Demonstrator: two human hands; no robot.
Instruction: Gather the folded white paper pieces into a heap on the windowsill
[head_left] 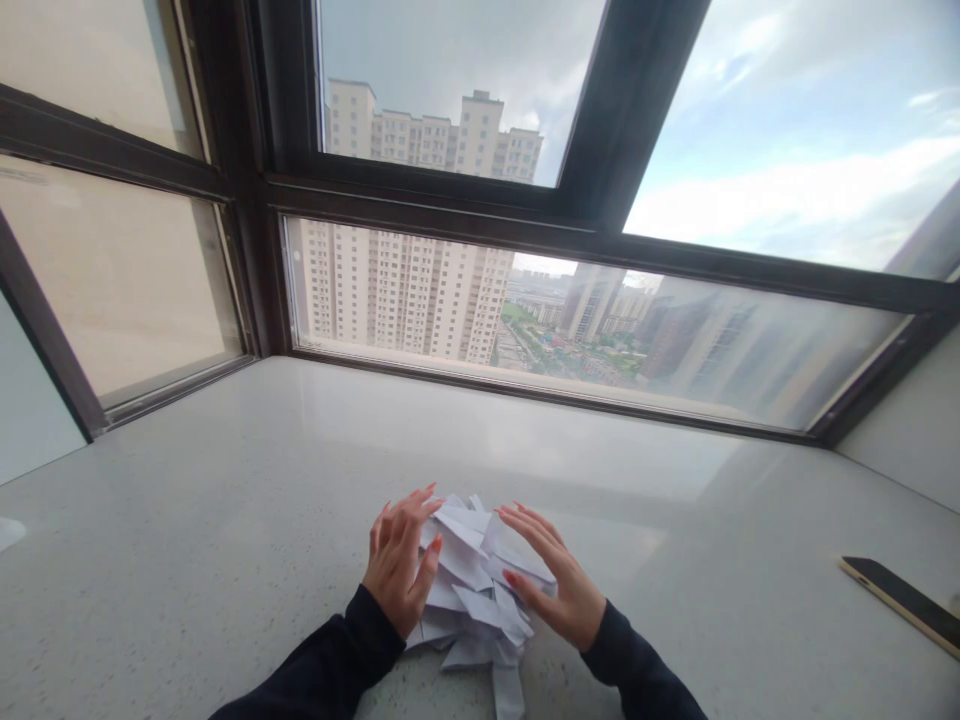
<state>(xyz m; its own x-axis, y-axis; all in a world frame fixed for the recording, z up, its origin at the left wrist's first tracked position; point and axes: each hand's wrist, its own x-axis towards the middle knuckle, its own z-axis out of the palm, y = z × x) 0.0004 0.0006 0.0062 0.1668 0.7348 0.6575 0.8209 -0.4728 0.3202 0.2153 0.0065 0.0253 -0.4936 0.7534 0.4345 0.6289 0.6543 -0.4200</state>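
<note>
A loose heap of torn white paper pieces (pixel 469 570) lies on the speckled pale sill in front of me. My left hand (pixel 405 555) is at the heap's left side, fingers apart and curved over its edge. On the opposite side, my right hand (pixel 551 575) has its fingers stretched out and thumb apart, by the right edge of the heap. Both hands seem to touch or nearly touch the outer pieces; neither grips one. One strip of paper (pixel 508 690) sticks out from the heap toward me.
The stone sill (pixel 225 520) runs back to a dark window frame (pixel 450 375). A phone-like black slab with a gold edge (pixel 904 600) lies at the far right. Part of a white object (pixel 9 533) shows at the left edge. Tall buildings (pixel 405 290) stand outside.
</note>
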